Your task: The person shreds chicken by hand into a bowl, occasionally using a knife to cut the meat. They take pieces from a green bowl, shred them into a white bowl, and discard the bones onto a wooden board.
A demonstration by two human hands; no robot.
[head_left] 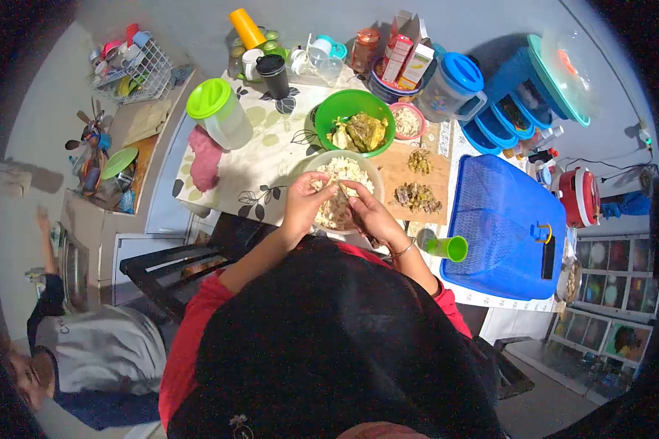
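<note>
Over a pale bowl of white shredded meat, my two hands meet, fingertips close together. My left hand pinches a small piece of pale meat, perhaps chicken. My right hand is closed at the same piece from the other side; its lower fingers are partly hidden. Just behind stands a green bowl with large yellowish cooked pieces. To the right, a wooden cutting board bears two heaps of brownish scraps. A pink bowl of shredded meat stands beyond the board.
A blue basket-like cover takes up the table's right side, with a green cup beside it. A lidded pitcher and pink cloth are at left. Behind stand a black tumbler and boxes. Another person is at lower left.
</note>
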